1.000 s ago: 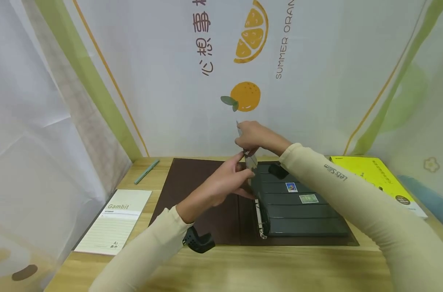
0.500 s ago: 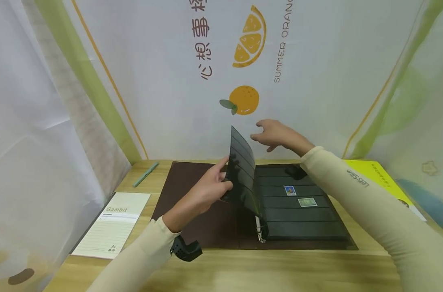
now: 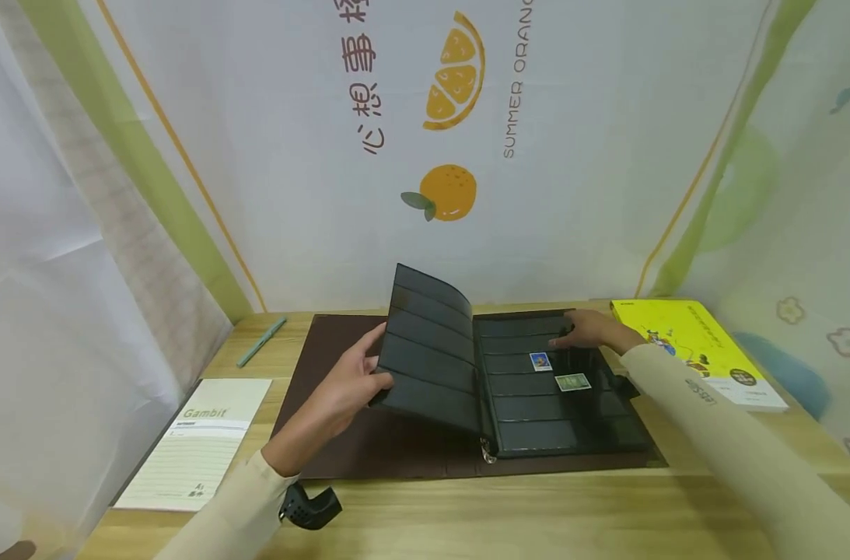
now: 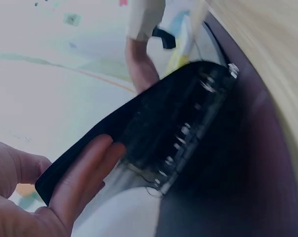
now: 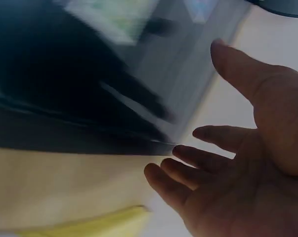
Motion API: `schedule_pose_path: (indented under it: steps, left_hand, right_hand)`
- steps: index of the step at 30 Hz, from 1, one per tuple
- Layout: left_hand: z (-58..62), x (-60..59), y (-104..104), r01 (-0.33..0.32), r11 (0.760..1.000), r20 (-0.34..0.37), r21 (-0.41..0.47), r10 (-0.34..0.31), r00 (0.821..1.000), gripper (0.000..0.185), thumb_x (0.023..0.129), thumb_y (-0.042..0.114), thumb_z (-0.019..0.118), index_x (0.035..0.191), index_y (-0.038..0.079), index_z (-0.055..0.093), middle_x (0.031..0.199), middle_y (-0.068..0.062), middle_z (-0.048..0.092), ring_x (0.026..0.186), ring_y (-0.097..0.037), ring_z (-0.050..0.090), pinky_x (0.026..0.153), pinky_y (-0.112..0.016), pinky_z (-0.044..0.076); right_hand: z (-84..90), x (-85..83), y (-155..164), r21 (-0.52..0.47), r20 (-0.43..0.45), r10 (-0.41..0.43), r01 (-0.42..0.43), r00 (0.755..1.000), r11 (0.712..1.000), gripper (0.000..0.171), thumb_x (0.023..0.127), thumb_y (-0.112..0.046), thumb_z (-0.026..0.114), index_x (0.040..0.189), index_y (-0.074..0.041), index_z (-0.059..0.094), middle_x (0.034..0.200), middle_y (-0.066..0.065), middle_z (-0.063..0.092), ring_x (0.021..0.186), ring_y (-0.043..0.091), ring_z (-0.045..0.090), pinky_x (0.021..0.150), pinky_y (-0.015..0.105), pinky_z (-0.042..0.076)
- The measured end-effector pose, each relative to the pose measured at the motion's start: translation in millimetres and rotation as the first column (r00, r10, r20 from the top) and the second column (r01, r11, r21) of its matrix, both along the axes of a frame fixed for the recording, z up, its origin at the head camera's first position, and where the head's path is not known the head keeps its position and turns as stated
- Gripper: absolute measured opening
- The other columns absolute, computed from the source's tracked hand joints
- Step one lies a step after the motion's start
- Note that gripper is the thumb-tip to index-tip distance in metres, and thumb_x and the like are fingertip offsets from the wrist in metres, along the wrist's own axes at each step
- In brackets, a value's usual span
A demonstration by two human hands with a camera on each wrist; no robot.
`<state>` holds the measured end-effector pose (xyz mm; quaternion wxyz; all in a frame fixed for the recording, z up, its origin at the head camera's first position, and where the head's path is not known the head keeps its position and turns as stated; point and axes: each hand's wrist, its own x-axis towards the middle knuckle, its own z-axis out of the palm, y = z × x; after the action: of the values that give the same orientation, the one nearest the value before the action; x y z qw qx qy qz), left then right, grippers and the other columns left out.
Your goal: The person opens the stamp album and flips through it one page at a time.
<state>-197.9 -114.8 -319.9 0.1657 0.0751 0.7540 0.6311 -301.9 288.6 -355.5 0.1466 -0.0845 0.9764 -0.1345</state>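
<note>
The black page (image 3: 428, 354) of the album, upright a moment ago, now leans left over the brown cover (image 3: 327, 365), my left hand (image 3: 341, 389) holding its edge; my right hand (image 3: 589, 330) dropped flat, fingers relaxed, onto the far right page by the stamps (image 3: 557, 372)

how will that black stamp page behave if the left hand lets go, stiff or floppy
Probably semi-stiff: the black stamp page bows only gently while the left hand holds its free edge. Released, it would likely swing on the binder rings and fall flat. It looks glossy, so perhaps slippery.
</note>
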Motion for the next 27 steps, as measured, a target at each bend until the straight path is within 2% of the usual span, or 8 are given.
schedule_pose_path:
  steps: [4, 8, 11, 18, 20, 23, 25, 27]
  left_hand:
    - [-14.9, 1.7, -12.6, -0.043, 0.998, 0.026, -0.046, 0.044, 0.999, 0.09, 0.091, -0.01, 0.054, 0.164, 0.019, 0.011, 0.135, -0.029, 0.061, 0.062, -0.01, 0.061, 0.057, -0.026, 0.049]
    - [-28.1, 1.4, -19.7, -0.063, 0.993, 0.06, -0.1, 0.069, 0.996, 0.091, 0.092, -0.007, 0.059, 0.164, 0.018, 0.01, 0.152, -0.036, 0.04, 0.048, -0.006, 0.03, 0.049, -0.022, 0.032]
    - [-36.4, 0.0, -22.3, -0.072, 0.992, 0.083, -0.104, 0.08, 0.993, 0.091, 0.092, -0.006, 0.061, 0.164, 0.019, 0.011, 0.158, -0.039, 0.025, 0.046, -0.006, 0.024, 0.047, -0.02, 0.029]
    - [-43.1, -4.4, -28.6, -0.058, 0.994, 0.099, -0.088, 0.066, 0.993, 0.093, 0.092, -0.008, 0.061, 0.164, 0.022, 0.011, 0.153, -0.036, 0.039, 0.046, -0.004, 0.025, 0.045, -0.019, 0.027]
    - [-42.2, -4.7, -32.1, -0.052, 0.995, 0.099, -0.085, 0.06, 0.993, 0.093, 0.092, -0.008, 0.061, 0.164, 0.024, 0.011, 0.146, -0.033, 0.049, 0.045, -0.003, 0.025, 0.045, -0.019, 0.027]
    - [-38.3, -5.2, -36.4, -0.046, 0.995, 0.084, -0.083, 0.053, 0.995, 0.093, 0.092, -0.008, 0.06, 0.164, 0.025, 0.012, 0.121, -0.023, 0.067, 0.044, -0.003, 0.025, 0.045, -0.019, 0.027]
    - [-35.9, -6.8, -37.7, -0.045, 0.996, 0.079, -0.078, 0.051, 0.996, 0.092, 0.092, -0.009, 0.06, 0.164, 0.026, 0.014, 0.101, -0.011, 0.069, 0.043, -0.003, 0.024, 0.045, -0.019, 0.026]
    - [-34.6, -9.0, -37.9, -0.043, 0.996, 0.081, -0.08, 0.049, 0.995, 0.092, 0.092, -0.009, 0.06, 0.164, 0.026, 0.015, 0.09, -0.003, 0.065, 0.044, -0.004, 0.024, 0.046, -0.019, 0.026]
  right_hand:
    - [-20.9, 5.7, 8.7, -0.069, -0.022, -0.015, 0.014, 1.0, 0.998, 0.095, 0.089, -0.044, 0.075, 0.144, 0.022, 0.035, 0.148, 0.044, 0.036, 0.137, 0.059, 0.037, 0.112, 0.065, 0.035]
    - [-31.9, 5.4, 15.1, -0.114, -0.048, -0.022, 0.016, 0.999, 0.993, 0.103, 0.085, -0.051, 0.077, 0.144, 0.022, 0.036, 0.147, 0.046, 0.034, 0.137, 0.06, 0.035, 0.112, 0.066, 0.034]
    - [-33.1, 4.1, 17.3, -0.096, -0.037, -0.028, 0.024, 0.999, 0.995, 0.102, 0.085, -0.05, 0.077, 0.144, 0.023, 0.035, 0.147, 0.046, 0.034, 0.137, 0.06, 0.034, 0.113, 0.066, 0.033]
    - [-28.8, 4.4, 13.2, -0.038, 0.002, -0.057, 0.057, 0.998, 0.998, 0.092, 0.09, -0.038, 0.075, 0.145, 0.023, 0.033, 0.148, 0.045, 0.034, 0.138, 0.059, 0.035, 0.115, 0.064, 0.032]
    - [-30.3, 3.7, 12.7, -0.037, 0.01, -0.063, 0.064, 0.998, 0.997, 0.091, 0.091, -0.037, 0.074, 0.146, 0.022, 0.032, 0.149, 0.045, 0.032, 0.139, 0.059, 0.034, 0.115, 0.064, 0.032]
    - [-32.1, 2.4, 11.7, -0.051, 0.017, -0.069, 0.07, 0.997, 0.996, 0.091, 0.092, -0.036, 0.074, 0.147, 0.021, 0.03, 0.15, 0.045, 0.03, 0.14, 0.059, 0.032, 0.116, 0.064, 0.03]
    - [-32.1, 1.6, 11.5, -0.058, 0.016, -0.069, 0.07, 0.997, 0.996, 0.091, 0.092, -0.036, 0.074, 0.148, 0.021, 0.029, 0.151, 0.045, 0.028, 0.141, 0.059, 0.031, 0.117, 0.064, 0.029]
    - [-31.0, 1.0, 12.0, -0.058, 0.012, -0.066, 0.066, 0.998, 0.996, 0.092, 0.091, -0.036, 0.075, 0.147, 0.021, 0.03, 0.151, 0.045, 0.029, 0.14, 0.059, 0.031, 0.117, 0.064, 0.029]
